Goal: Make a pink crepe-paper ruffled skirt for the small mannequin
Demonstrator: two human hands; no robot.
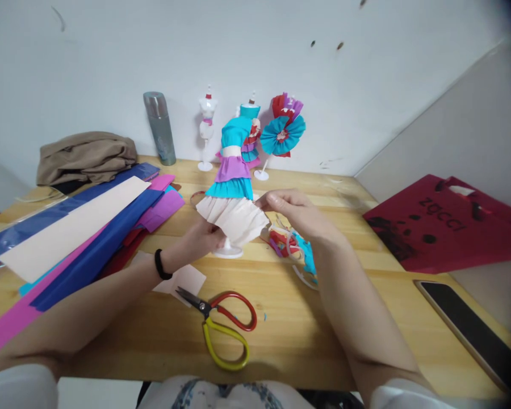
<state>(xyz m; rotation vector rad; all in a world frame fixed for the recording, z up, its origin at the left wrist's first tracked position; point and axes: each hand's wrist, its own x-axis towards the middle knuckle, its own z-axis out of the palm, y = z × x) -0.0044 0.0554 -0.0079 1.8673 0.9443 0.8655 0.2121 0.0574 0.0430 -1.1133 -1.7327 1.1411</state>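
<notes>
A small dress-form mannequin in a layered crepe paper dress [234,170] stands before me, in turquoise, purple and a pleated cream bottom tier. My left hand [199,241] is closed around its white stand [229,251] beneath the skirt, the fingertips partly hidden. At the skirt's right edge, my right hand [287,205] pinches the cream crepe paper tier [234,218] between thumb and fingers. Scissors [204,308] with one red and one yellow handle lie nearer to me, blades slightly apart. Cream paper pieces [191,279] rest under my left wrist.
Crepe paper sheets [97,272] pile up on the left, by a brown cloth [87,156] and a grey bottle [159,130]. More mannequins [206,128] stand along the wall. Colourful scraps [283,241] lie beside my right forearm. A red bag [443,227] and a phone [468,335] are right.
</notes>
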